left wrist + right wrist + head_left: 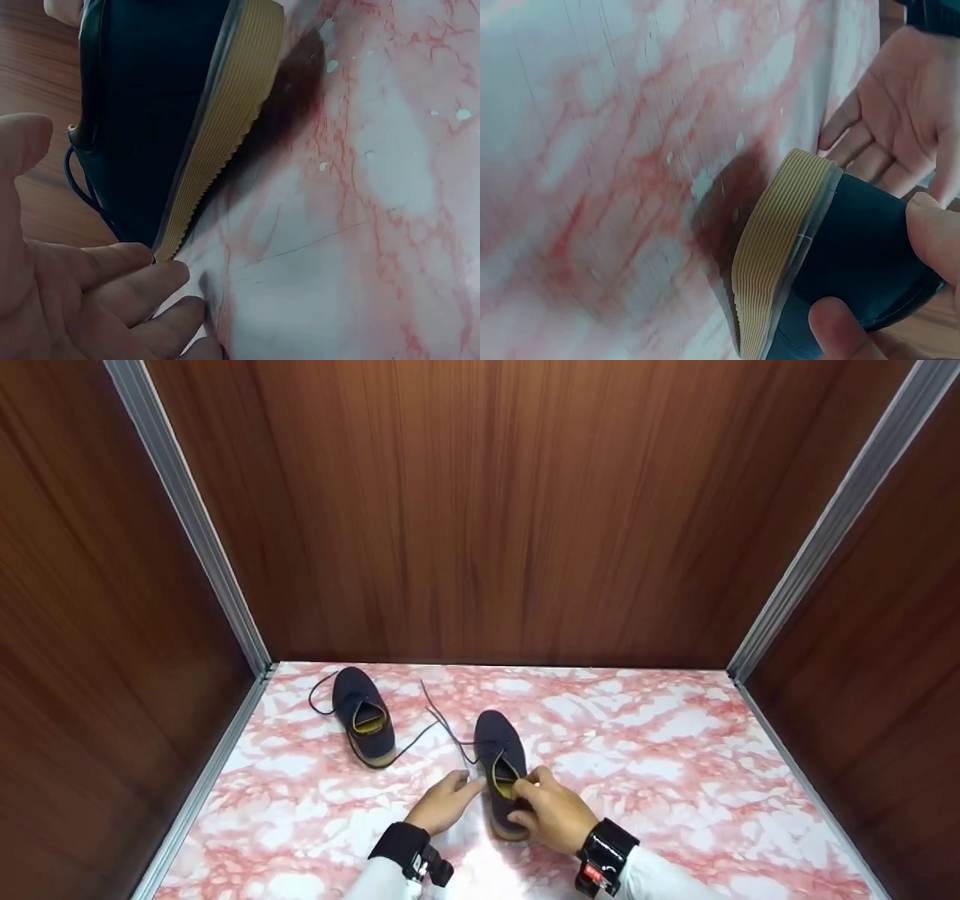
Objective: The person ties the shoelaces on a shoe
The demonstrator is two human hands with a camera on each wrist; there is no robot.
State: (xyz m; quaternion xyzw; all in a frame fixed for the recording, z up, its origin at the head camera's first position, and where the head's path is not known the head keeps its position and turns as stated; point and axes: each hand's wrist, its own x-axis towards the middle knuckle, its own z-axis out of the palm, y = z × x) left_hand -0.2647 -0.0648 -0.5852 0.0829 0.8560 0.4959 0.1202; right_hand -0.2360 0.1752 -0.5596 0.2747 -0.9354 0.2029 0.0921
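A dark navy lace-up shoe (491, 731) with a ribbed tan sole (225, 97) and yellow lining points away from me. My right hand (559, 814) grips its heel end, thumb and fingers on the upper around the rear opening, as the right wrist view shows. Beside the shoe's left flank is my left hand (442, 802), its fingers extended and holding nothing; in the left wrist view the fingertips come right by the sole's edge. A shadow widens under the sole toward the heel. Loose laces (450, 727) trail from the shoe to the far left.
The matching navy shoe (356, 690) stands farther left, its laces (415, 741) spread to both sides. Both shoes are on a red-and-white marbled surface (637, 750). Wood-grain panels (487, 510) with metal corner rails (199, 532) enclose it at the back and sides.
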